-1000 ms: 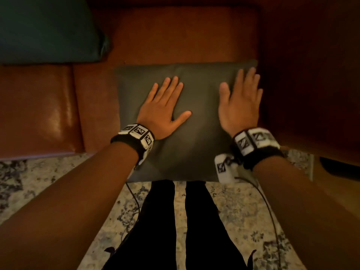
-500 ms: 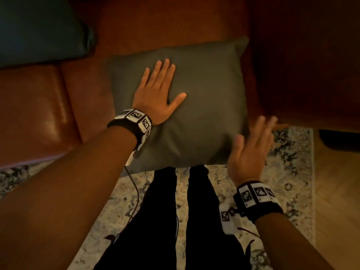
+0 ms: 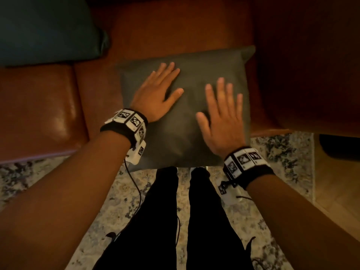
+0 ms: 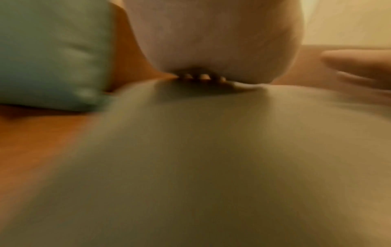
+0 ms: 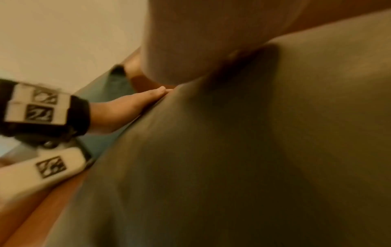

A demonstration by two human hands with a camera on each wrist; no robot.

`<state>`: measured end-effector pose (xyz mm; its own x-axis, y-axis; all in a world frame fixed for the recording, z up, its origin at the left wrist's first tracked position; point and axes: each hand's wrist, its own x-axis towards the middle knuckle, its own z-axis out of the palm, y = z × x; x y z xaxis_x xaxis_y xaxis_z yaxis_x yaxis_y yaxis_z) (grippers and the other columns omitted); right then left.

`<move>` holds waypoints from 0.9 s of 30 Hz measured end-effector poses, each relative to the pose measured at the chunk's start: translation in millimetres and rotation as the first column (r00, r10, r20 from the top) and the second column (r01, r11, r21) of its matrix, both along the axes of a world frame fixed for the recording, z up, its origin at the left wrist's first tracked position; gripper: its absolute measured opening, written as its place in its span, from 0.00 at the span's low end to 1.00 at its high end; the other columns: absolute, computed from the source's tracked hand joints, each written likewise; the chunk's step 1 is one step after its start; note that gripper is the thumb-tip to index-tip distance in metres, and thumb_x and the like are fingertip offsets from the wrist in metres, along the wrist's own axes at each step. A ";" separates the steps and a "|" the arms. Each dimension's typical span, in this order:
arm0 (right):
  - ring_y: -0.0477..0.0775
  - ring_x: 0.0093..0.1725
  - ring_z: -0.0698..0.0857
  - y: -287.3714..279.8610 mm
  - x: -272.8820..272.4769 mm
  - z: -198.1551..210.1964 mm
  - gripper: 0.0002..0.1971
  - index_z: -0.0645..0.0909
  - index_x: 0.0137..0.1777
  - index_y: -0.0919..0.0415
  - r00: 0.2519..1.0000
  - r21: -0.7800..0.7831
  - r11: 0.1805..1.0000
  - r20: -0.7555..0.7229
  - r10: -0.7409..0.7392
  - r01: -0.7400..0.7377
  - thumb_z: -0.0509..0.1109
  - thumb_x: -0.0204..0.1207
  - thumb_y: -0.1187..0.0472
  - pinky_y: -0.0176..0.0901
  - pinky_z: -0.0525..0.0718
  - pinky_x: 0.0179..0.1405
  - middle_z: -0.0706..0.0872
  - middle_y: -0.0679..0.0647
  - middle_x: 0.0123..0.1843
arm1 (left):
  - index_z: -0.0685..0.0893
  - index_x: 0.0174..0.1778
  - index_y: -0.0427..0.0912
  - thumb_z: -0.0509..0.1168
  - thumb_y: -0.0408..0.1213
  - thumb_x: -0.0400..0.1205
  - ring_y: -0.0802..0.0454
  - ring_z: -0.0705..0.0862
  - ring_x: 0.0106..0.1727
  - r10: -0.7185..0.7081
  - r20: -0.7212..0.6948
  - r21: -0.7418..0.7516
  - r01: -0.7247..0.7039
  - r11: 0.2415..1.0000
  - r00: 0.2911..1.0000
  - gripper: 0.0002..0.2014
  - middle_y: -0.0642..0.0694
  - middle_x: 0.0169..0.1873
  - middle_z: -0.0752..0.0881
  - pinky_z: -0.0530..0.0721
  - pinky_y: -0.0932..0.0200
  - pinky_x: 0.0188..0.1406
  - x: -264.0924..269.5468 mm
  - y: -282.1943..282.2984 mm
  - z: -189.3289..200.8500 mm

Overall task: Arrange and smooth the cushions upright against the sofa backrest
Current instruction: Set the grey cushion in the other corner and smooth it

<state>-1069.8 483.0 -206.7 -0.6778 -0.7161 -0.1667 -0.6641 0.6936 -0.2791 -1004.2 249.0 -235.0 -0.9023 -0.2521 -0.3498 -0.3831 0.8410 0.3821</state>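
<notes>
A grey-green cushion (image 3: 187, 133) leans against the brown leather sofa backrest (image 3: 175, 30) at the right end of the seat. My left hand (image 3: 157, 90) lies flat on its upper left part, fingers straight. My right hand (image 3: 222, 114) is spread flat over its right half, fingers straight and slightly apart. In the left wrist view the same cushion (image 4: 211, 167) fills the frame below my palm, blurred. The right wrist view shows the cushion (image 5: 253, 150) under my palm and the left hand (image 5: 127, 107) resting on it. A teal cushion (image 3: 48, 28) stands at the upper left.
The sofa armrest (image 3: 307, 65) rises just right of the grey cushion. A bare seat pad (image 3: 37, 110) lies to the left. A patterned rug (image 3: 272, 156) covers the floor below, with my black-trousered legs (image 3: 165, 221) standing on it and a wood floor strip (image 3: 335, 182) at right.
The right hand lifted off the cushion and swung down to the right half a second ago; now it is back flat on the cushion's right half. The left hand stayed pressed on.
</notes>
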 end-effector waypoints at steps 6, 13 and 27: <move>0.67 0.92 0.49 -2.5 15.4 -27.4 0.36 0.53 0.93 0.49 0.982 0.138 0.975 -0.055 0.182 -0.173 0.48 0.89 0.34 0.74 0.48 0.88 0.51 0.56 0.94 | 0.45 0.92 0.37 0.43 0.65 0.90 0.40 0.39 0.92 0.691 0.204 -0.053 -0.696 0.716 0.694 0.43 0.38 0.92 0.42 0.41 0.39 0.91 84.0 -31.5 -4.5; 0.66 0.92 0.48 -0.9 10.4 -35.8 0.36 0.53 0.93 0.48 0.980 0.135 0.974 -0.049 0.191 -0.183 0.50 0.89 0.34 0.74 0.47 0.88 0.50 0.56 0.94 | 0.47 0.92 0.39 0.48 0.67 0.88 0.38 0.42 0.92 0.314 -0.051 0.039 -0.313 0.949 0.948 0.45 0.38 0.91 0.45 0.50 0.36 0.91 170.5 104.3 -26.4; 0.67 0.92 0.45 5.3 -3.6 -42.9 0.37 0.50 0.93 0.49 0.979 0.135 0.970 0.007 0.205 -0.204 0.48 0.89 0.33 0.74 0.46 0.88 0.47 0.56 0.94 | 0.46 0.91 0.32 0.48 0.66 0.89 0.38 0.44 0.92 0.432 -0.065 0.101 -0.425 0.900 0.900 0.46 0.35 0.91 0.42 0.53 0.32 0.90 196.4 107.1 -34.8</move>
<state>-1073.4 488.3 -249.6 -0.5209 -0.8107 -0.2671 -0.7971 0.5740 -0.1875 -807.8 356.1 -269.8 -0.7402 -0.5943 -0.3144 -0.6629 0.5671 0.4888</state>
